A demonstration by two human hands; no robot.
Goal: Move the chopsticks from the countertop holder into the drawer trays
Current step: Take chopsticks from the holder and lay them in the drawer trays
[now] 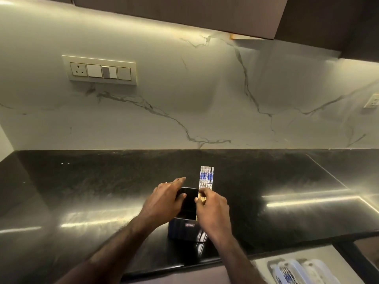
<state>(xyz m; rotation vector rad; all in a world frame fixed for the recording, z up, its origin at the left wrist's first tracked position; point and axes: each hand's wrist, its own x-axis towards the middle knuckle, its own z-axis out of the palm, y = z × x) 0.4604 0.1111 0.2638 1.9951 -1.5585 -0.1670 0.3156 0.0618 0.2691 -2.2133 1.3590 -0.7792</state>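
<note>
right hand (212,208) pinched on chopsticks (206,178) standing in holder (187,220) | left hand (166,198) spread, steadying holder rim | risk: uneven pinch fans bundle, sticks drop short of drawer trays (297,271)

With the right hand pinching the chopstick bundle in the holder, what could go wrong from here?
1. The right hand pinches several chopsticks low down; the fanned tops could splay and one slip out on lifting.
2. The left hand rests only on the holder rim, so a snagged stick might tip it.
3. The drawer trays sit low at right; a loose stick could miss them.
</note>
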